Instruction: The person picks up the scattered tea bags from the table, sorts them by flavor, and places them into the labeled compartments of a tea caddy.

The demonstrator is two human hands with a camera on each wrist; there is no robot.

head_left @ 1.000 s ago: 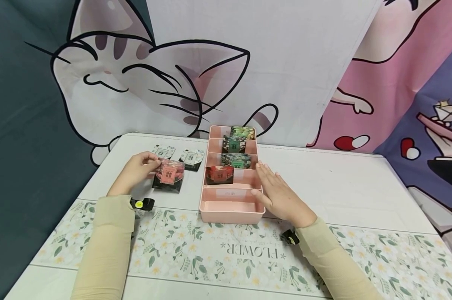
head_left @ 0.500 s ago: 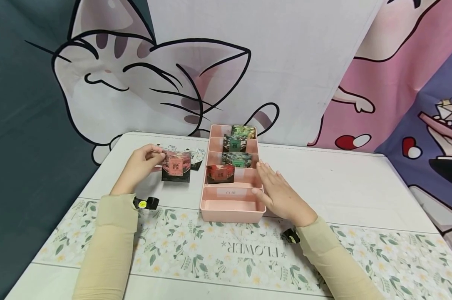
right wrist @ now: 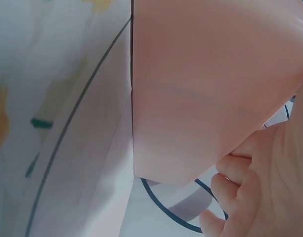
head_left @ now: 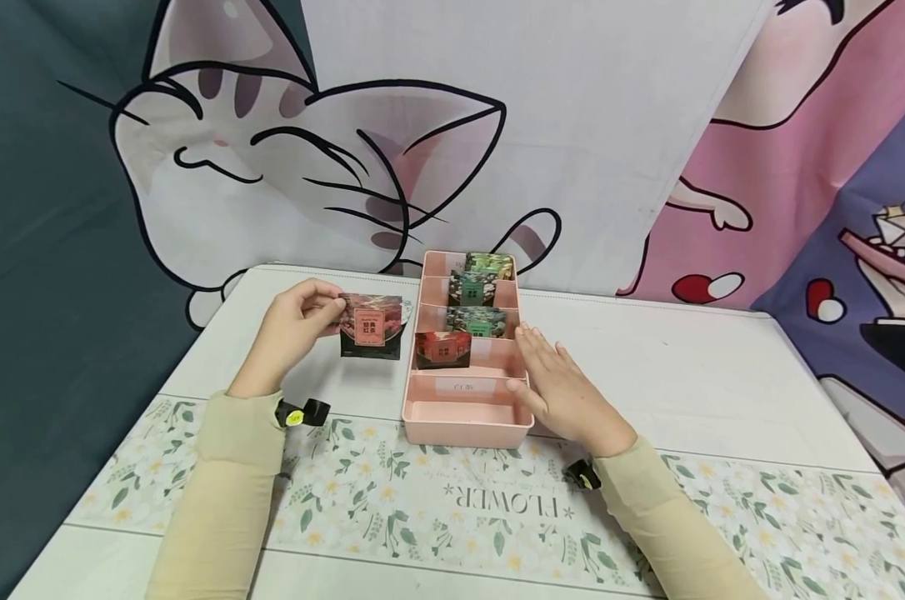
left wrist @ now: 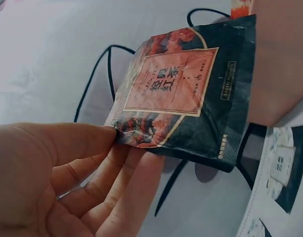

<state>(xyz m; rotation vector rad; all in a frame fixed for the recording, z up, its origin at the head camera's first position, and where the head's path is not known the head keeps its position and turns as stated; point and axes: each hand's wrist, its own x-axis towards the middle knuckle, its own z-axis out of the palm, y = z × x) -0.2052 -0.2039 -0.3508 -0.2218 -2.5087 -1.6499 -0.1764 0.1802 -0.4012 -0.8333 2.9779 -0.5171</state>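
Note:
My left hand (head_left: 291, 333) pinches a red-and-black tea sachet (head_left: 371, 327) by its left edge, just left of the pink divided box (head_left: 467, 436). The sachet hangs above the table with its label facing me; the left wrist view shows "BLACK TEA" printed on the tea sachet (left wrist: 163, 86). My right hand (head_left: 568, 392) lies with straight fingers against the right side of the box. Seen from the right wrist, the right hand (right wrist: 265, 177) rests along the wall of the pink box (right wrist: 191, 94). Another red tea sachet (head_left: 442, 350) leans in the second compartment from the front.
Green sachets (head_left: 472, 288) stand in the rear compartments, and the front compartment carries a paper label (head_left: 463, 385). In the left wrist view, a white-and-dark sachet (left wrist: 283, 168) lies on the table. A flower-print strip (head_left: 332, 500) crosses the white tabletop before a cartoon cloth backdrop (head_left: 602, 150).
My left hand has lifted the tea sachet and carried it right and away from me, toward the box, now covering the white sachets. The right hand stays against the box.

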